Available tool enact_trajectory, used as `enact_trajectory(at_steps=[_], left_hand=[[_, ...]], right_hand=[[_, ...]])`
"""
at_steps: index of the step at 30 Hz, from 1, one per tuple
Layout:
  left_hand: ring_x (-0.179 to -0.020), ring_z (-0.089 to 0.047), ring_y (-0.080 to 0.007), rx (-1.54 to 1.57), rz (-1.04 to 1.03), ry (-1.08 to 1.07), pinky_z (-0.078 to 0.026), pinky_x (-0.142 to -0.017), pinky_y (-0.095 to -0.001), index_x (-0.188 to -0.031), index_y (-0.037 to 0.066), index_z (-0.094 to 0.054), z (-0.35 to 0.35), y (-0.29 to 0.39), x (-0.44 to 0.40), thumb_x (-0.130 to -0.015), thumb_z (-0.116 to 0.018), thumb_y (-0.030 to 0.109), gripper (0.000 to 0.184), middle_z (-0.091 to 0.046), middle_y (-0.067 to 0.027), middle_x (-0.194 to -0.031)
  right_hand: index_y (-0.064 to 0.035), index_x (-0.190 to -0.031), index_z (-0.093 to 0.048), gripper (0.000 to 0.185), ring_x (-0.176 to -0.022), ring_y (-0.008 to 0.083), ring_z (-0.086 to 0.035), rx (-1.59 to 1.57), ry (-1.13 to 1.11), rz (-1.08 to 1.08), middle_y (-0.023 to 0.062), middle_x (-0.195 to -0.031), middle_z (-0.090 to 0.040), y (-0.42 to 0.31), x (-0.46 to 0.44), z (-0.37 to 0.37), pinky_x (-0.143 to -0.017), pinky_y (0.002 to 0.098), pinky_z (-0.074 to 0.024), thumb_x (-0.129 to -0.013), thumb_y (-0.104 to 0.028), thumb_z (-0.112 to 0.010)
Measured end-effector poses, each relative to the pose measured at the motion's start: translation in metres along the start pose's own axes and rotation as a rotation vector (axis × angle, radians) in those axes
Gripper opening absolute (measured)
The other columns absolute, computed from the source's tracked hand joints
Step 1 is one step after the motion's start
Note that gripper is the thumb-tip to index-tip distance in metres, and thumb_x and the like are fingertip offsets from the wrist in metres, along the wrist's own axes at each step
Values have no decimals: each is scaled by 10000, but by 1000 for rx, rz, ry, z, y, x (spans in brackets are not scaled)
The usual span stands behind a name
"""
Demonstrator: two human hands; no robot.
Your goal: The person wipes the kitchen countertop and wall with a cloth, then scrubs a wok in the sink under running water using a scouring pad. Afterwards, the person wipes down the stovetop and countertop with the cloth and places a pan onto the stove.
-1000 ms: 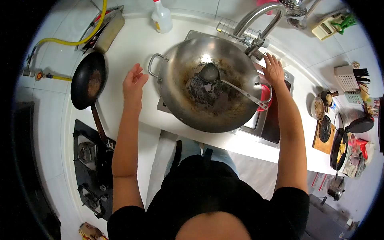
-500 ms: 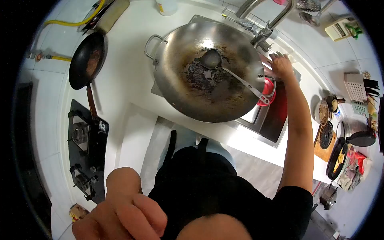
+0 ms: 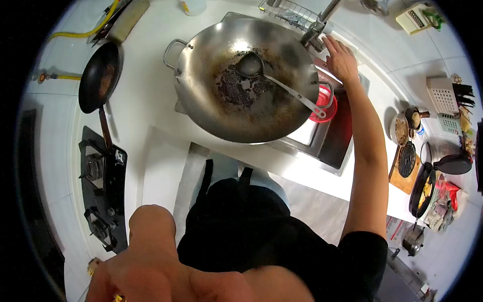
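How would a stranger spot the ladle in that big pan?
Find the large two-handled metal wok, which partly covers the sink. Inside it lies the ladle, its round scoop on the blackened bottom and its long handle slanting past the rim toward a red container. It is the only utensil in the wok.

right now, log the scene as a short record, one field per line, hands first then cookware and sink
left hand: close to the camera, grip unclear
right hand: open beside the faucet, contact unclear
wok: over part of the sink, dark residue inside
ladle: bowl inside the wok, handle crossing its rim
red basin: in the sink, partly hidden by the wok
frying pan: left of the wok, handle toward the gas stove
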State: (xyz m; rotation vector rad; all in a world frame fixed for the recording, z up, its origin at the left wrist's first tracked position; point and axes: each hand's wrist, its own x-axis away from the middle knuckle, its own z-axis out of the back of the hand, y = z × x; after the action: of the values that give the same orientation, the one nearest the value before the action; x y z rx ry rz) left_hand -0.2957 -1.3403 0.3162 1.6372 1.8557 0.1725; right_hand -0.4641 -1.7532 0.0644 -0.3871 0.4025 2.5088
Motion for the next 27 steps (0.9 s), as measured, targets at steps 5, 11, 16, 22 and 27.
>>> enact_trajectory(at_steps=[5,11,16,22,27], left_hand=[[-736,-428,-137,-47,36,-70,-311,-664,-253,-914,190,-479,0,-1,14,-930,-478,347,157,-633,-33,-821],[-700,-435,-145,-125,-50,-45,-309,-658,-269,-930,211,-510,-16,4,36,-928,-483,326,119,-585,-3,-817],[-670,-441,-152,-129,-140,98,-307,-653,-283,-943,228,-536,-41,7,53,-927,-488,309,96,-544,21,-813],[-634,-448,-161,41,-165,519,-304,-647,-299,-959,248,-567,-83,6,63,-926,-494,288,90,-496,50,-809],[-543,-482,-159,491,-941,755,-310,-648,-299,-1022,239,-574,-113,-41,0,-932,-479,270,134,-490,67,-820]], right_hand=[[-127,-1117,-535,319,-1019,241,-569,86,-95,-1,56,-1194,-553,2,-10,-5,-868,374,-421,-812,-118,-443],[-118,-1016,-556,228,-934,255,-592,235,-249,-58,71,-1035,-605,-8,-26,5,-835,385,-427,-805,-153,-476],[-105,-947,-575,184,-891,262,-607,86,-151,-72,77,-970,-626,2,-6,-2,-764,382,-468,-798,-137,-471],[-130,-1074,-562,302,-992,286,-579,39,-69,-36,101,-1192,-538,-4,6,10,-862,394,-452,-774,-142,-531],[-162,-1232,-483,504,-1094,332,-525,-247,59,-178,117,-1387,-352,-37,34,53,-844,417,-485,-752,-88,-616]])
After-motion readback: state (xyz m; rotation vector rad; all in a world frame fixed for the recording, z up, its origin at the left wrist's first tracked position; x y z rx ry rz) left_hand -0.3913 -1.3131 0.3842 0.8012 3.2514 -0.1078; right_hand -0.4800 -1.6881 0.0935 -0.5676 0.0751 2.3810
